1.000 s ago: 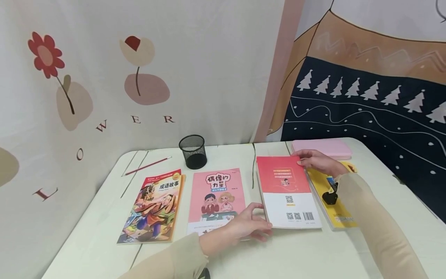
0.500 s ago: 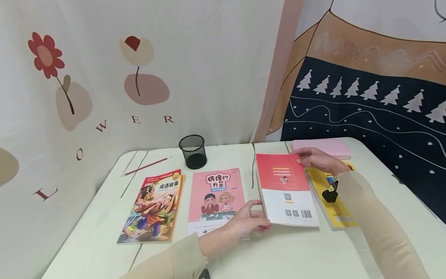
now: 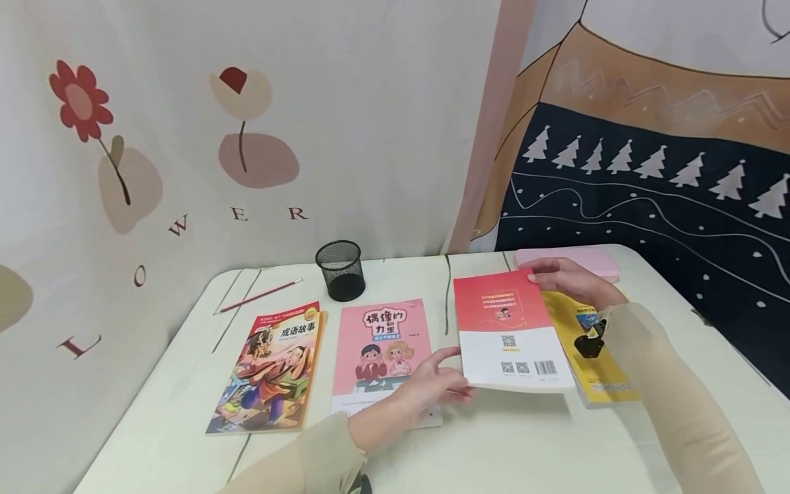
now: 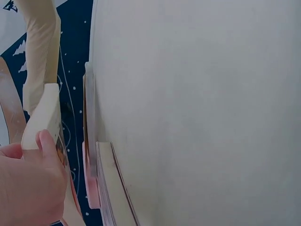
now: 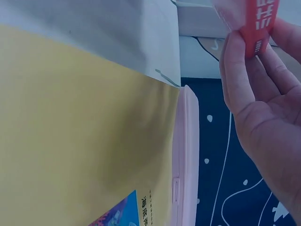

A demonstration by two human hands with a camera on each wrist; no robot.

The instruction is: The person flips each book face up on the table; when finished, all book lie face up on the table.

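Head: red-and-white book (image 3: 512, 357) held above counter (image 3: 506, 446), left hand (image 3: 426, 390) at near-left corner, right hand (image 3: 570, 283) at far-right, diagonal hold probably for balance; right forearm (image 3: 673, 398) extends across yellow book (image 3: 607, 377). Left wrist: fingers (image 4: 47, 145) pinch the page-block corner. Right wrist: fingers pinch its red spine end.

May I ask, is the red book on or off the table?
Off: the left wrist view shows the red book and table apart.

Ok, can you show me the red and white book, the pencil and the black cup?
Red and white book (image 3: 508, 334): head view, middle of the cover showing.
Red pencil (image 3: 262, 296): head view, middle of its shaft.
Black mesh cup (image 3: 343, 274): head view, front wall.
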